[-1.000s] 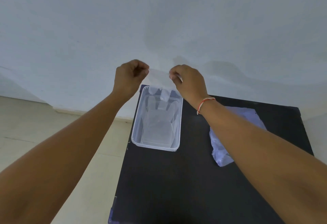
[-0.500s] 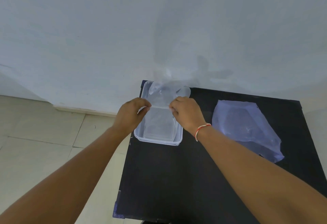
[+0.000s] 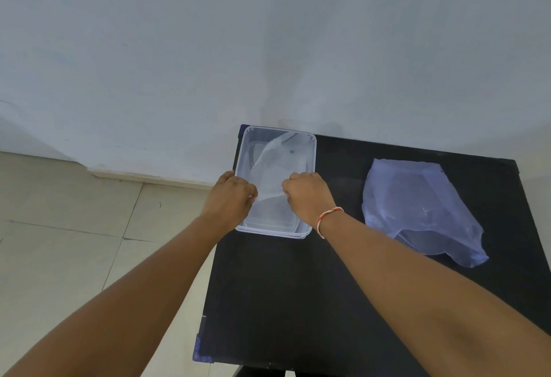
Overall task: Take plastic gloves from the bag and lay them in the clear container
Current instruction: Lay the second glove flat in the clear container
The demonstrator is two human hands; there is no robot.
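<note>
Head view looks down on a thin, see-through plastic glove, almost colourless and faintly wrinkled, spread over the clear container. Its far part droops inside the tub toward the back wall, while its near edge is stretched between the two hands. The left hand pinches the glove's left corner with fingers curled shut on the film; the right hand, with a red-and-white thread at the wrist, pinches the right corner the same way. Whether other gloves already lie on the tub's bottom is hard to tell through the clear layers.

The container stands at the far left corner of the black surface, its left wall just beside the surface's left edge and its far end near the pale wall. The bluish bag lies flat to the right, well apart from the tub, with bare surface between them and a wide open stretch on the near side. Tiled floor shows to the left.

Compared with half a second ago, both hands have come lower over the tub, and the glove has sunk further inside instead of standing up above the far rim.
</note>
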